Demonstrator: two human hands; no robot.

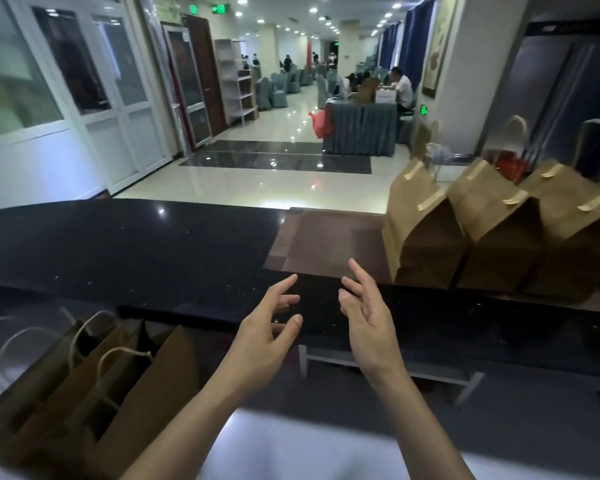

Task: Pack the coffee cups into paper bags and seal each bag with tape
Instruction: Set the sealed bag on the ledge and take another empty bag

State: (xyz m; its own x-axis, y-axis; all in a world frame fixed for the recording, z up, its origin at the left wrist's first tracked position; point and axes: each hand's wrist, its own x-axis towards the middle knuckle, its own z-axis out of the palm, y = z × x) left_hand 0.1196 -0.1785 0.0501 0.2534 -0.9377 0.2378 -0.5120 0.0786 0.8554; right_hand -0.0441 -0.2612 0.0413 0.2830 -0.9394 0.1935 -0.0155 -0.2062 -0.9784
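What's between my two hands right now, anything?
Nothing. In the head view, the gap between the left hand and right hand shows only bare black counter; the flat paper bag lies just beyond them.

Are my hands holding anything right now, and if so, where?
Nothing. The left hand and right hand hover open above the black counter.

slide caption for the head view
Left hand and right hand hover open near a flat paper bag, taped bags alongside.

This looks like a hotel banquet hall: a glossy pale tiled floor (257, 183), grey cloth-covered chairs (278, 95), a grey-skirted table (359, 135) and a green exit sign (219, 9).
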